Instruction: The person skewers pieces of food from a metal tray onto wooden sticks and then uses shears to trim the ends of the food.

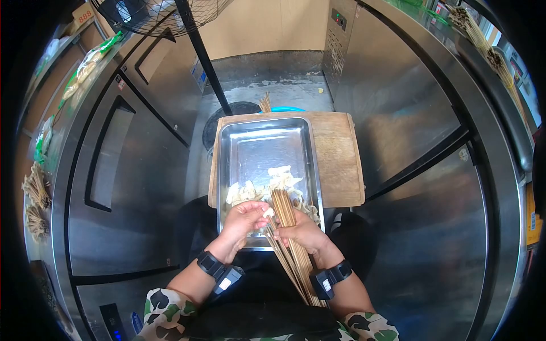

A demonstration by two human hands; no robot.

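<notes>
Two hands at work: the left hand [242, 220] pinches one small pale piece [268, 212] at its fingertips; the right hand [304, 234] curls around wooden skewers [296, 253], too many to count. More pale pieces [284, 179], overlapping beyond counting, lie in the near half of one metal tray [313, 159], on one wooden board [339, 156]. Steel cabinets [145, 193] flank both sides, grey floor [301, 94] beyond.

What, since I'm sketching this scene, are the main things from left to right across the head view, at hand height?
Stick bundles → left steel door → left hand pinching a pale piece → right hand around skewers → right steel door → yellow box.
</notes>
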